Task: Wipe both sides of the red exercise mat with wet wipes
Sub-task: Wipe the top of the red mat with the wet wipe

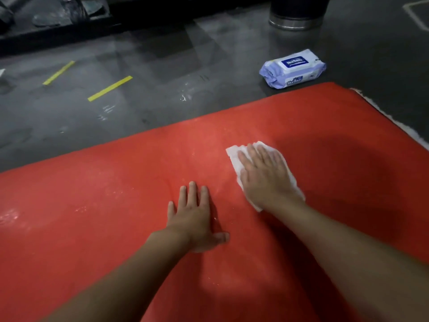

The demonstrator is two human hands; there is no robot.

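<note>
Pressing a white wipe [233,156] flat against the mat [92,205], my right grip [267,180] lies spread open on top of it, fingers straight and pointing far and a little left. No finger curls round the wipe, which sticks out past the fingertips and along both sides of the palm. My left grip [195,224] sits just near-left of it, also open. It lies palm down on the bare red surface with fingers straight and the thumb out to the right, and it holds nothing. The two are close but apart.

The mat lies flat on the dark floor [151,66] and fills the near part of the scene. A ragged white edge [415,137] shows along its right side, and pale smears mark the red at the left. The pack [292,68] of wipes lies on the floor just beyond the mat's far right corner. Two yellow tape strips [110,88] lie on the floor at far left.
</note>
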